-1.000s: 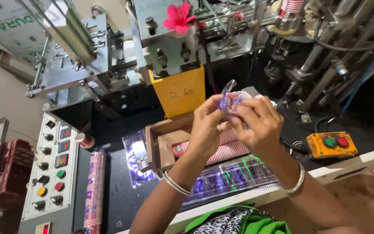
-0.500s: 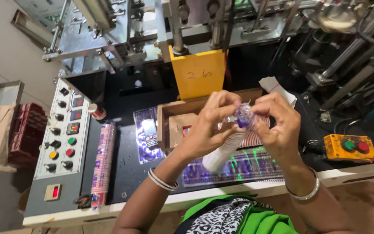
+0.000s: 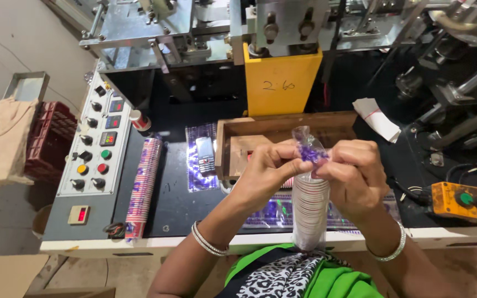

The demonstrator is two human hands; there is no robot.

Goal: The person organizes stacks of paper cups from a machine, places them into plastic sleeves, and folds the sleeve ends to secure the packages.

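- Both hands are pinching the purple-printed bag neck (image 3: 307, 150); left hand (image 3: 266, 174) and right hand (image 3: 354, 176) are now gripping it above a cup stack (image 3: 309, 212) standing upright in front of the torso, lower than a second ago
- The twisting looks nearly done
- Another sleeve (image 3: 143, 185) is lying on the black bench (image 3: 178, 204) beside the control panel (image 3: 97, 143); a phone (image 3: 205, 154) and wooden tray (image 3: 277, 129) are sitting behind

Clear purple-printed sleeve (image 3: 308, 187) wraps stacked cups
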